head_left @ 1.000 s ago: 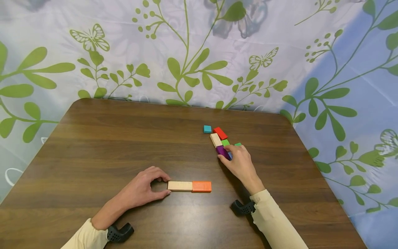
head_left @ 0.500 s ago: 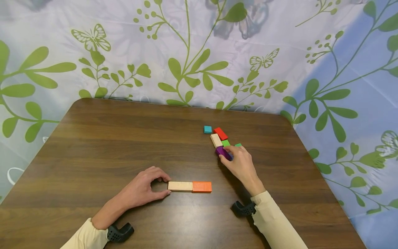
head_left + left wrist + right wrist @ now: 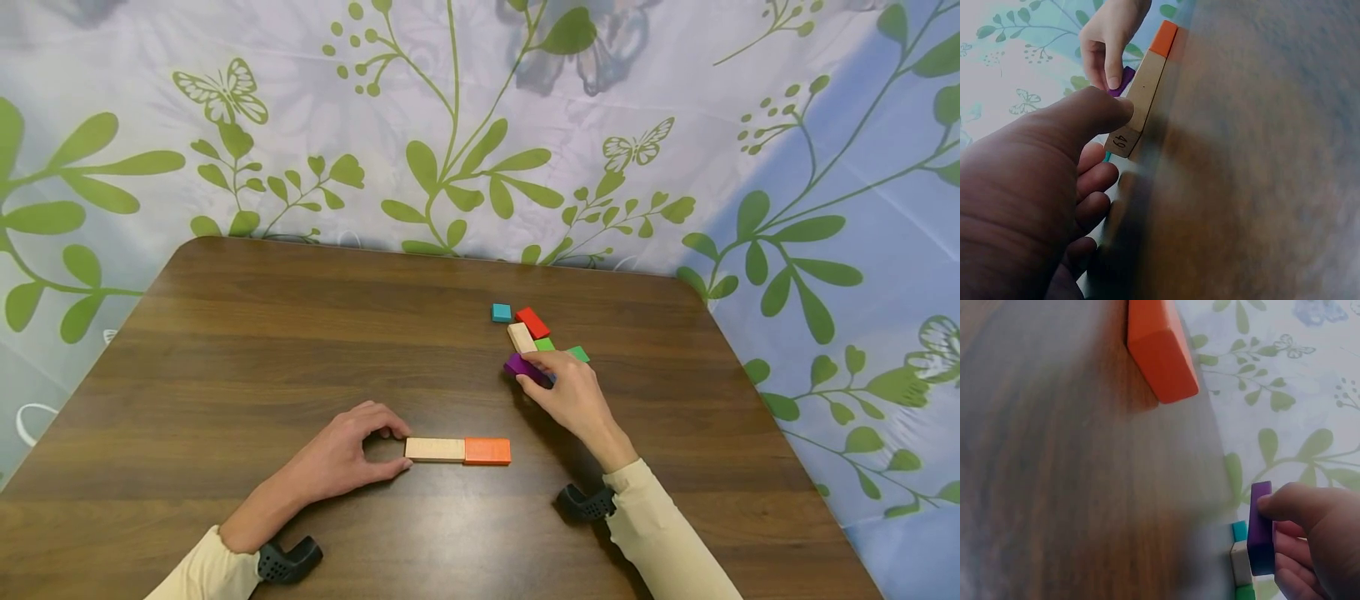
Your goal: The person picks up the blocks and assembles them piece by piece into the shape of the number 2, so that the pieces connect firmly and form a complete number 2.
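My right hand (image 3: 576, 398) pinches a purple block (image 3: 516, 365) between thumb and fingers, at the near end of a cluster of coloured blocks. In the right wrist view the purple block (image 3: 1260, 534) is gripped with the thumb on its side. My left hand (image 3: 341, 454) curves around the left end of a plain wooden block (image 3: 435, 450), thumb on the near side and forefinger on the far side. That block, marked "49" on its end in the left wrist view, lies end to end with an orange block (image 3: 487, 451), forming a straight row.
Beyond the right hand lie a teal block (image 3: 501, 312), a red block (image 3: 532, 322), another plain block (image 3: 521, 338), a light green block (image 3: 544, 343) and a darker green block (image 3: 578, 354). The brown table (image 3: 300, 333) ends at a leaf-patterned cloth (image 3: 285, 100).
My right hand has shifted slightly left with the purple block, which has swung away from the end of the far plain block. The left hand and the row have stayed put.
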`<action>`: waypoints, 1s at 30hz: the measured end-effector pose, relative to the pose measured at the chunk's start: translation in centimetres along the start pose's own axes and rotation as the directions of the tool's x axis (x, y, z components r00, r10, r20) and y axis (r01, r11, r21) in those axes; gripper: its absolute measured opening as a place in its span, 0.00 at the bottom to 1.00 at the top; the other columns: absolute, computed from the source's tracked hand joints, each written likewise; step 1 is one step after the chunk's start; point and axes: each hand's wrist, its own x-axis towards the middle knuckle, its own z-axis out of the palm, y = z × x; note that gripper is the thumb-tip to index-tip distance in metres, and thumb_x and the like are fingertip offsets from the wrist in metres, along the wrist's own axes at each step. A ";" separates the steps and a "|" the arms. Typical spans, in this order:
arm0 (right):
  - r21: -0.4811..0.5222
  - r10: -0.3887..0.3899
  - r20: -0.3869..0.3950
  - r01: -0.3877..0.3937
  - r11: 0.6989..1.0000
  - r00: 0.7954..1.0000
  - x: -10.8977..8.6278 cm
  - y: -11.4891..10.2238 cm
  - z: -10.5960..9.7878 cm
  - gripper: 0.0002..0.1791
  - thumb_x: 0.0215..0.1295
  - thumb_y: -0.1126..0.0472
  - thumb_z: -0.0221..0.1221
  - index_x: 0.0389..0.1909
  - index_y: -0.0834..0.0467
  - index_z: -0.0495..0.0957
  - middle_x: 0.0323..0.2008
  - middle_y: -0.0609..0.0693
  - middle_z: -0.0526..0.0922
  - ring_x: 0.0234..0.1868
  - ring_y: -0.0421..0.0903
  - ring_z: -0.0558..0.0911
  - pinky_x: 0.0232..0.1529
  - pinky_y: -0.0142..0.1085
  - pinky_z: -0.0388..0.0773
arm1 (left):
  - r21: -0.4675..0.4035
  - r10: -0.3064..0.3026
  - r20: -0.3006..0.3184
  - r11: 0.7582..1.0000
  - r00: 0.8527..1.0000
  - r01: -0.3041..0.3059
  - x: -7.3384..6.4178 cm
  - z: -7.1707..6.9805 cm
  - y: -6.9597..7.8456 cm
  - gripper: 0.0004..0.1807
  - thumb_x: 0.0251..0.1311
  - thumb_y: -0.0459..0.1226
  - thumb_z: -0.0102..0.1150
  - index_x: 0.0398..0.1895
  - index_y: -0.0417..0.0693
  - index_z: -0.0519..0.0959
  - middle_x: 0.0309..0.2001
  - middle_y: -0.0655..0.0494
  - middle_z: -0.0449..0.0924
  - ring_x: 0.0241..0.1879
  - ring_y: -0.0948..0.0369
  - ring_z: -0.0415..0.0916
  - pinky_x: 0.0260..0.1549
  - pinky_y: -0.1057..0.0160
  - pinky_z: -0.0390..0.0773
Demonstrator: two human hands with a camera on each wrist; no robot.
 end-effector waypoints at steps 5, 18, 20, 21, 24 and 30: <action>0.008 -0.012 0.040 0.011 1.000 0.999 0.2 -0.5 0.0 0.19 0.64 0.55 0.72 0.54 0.56 0.86 0.47 0.50 0.89 0.43 0.48 0.83 0.43 0.43 0.83 | 0.001 0.007 -0.001 1.000 1.000 -0.007 0.0 0.0 -0.1 0.16 0.55 0.43 0.79 0.45 0.61 0.83 0.42 0.70 0.81 0.41 0.69 0.74 0.42 0.66 0.78; 0.082 -0.141 0.035 0.138 0.987 0.989 0.5 -1.9 0.2 0.19 0.63 0.56 0.73 0.54 0.55 0.86 0.50 0.49 0.89 0.53 0.48 0.85 0.52 0.45 0.84 | 0.001 0.006 -0.004 1.000 1.000 -0.006 0.0 -0.1 0.0 0.16 0.54 0.43 0.79 0.44 0.61 0.83 0.42 0.70 0.81 0.41 0.69 0.74 0.42 0.66 0.78; 0.092 -0.173 0.041 0.168 0.981 0.984 0.5 -2.1 0.3 0.19 0.63 0.56 0.73 0.54 0.55 0.86 0.50 0.48 0.88 0.53 0.47 0.85 0.53 0.44 0.84 | 0.001 0.005 -0.004 1.000 1.000 -0.005 0.0 -0.1 0.0 0.16 0.54 0.43 0.79 0.44 0.61 0.83 0.42 0.70 0.81 0.41 0.69 0.74 0.42 0.66 0.78; 0.098 -0.193 0.043 0.188 0.977 0.980 0.6 -2.2 0.3 0.19 0.63 0.57 0.73 0.54 0.55 0.86 0.50 0.48 0.88 0.53 0.47 0.85 0.53 0.44 0.83 | 0.002 0.006 -0.004 1.000 1.000 -0.006 0.0 -0.1 0.0 0.16 0.54 0.43 0.79 0.44 0.61 0.83 0.42 0.70 0.81 0.41 0.69 0.74 0.42 0.66 0.78; 0.114 -0.254 0.051 0.247 0.962 0.966 0.6 -2.7 0.3 0.20 0.62 0.58 0.73 0.55 0.56 0.86 0.50 0.48 0.89 0.53 0.47 0.85 0.54 0.43 0.83 | 0.001 0.005 0.000 1.000 1.000 -0.005 0.0 -0.1 0.0 0.16 0.55 0.43 0.79 0.44 0.61 0.83 0.42 0.70 0.81 0.41 0.69 0.74 0.42 0.66 0.78; 0.134 -0.347 0.068 0.336 0.932 0.935 0.7 -3.4 0.5 0.20 0.63 0.57 0.73 0.54 0.57 0.86 0.49 0.49 0.89 0.52 0.47 0.85 0.54 0.43 0.82 | 0.000 0.007 -0.001 1.000 1.000 -0.007 0.0 -0.1 0.0 0.15 0.55 0.43 0.79 0.43 0.61 0.83 0.42 0.70 0.81 0.41 0.69 0.74 0.42 0.66 0.78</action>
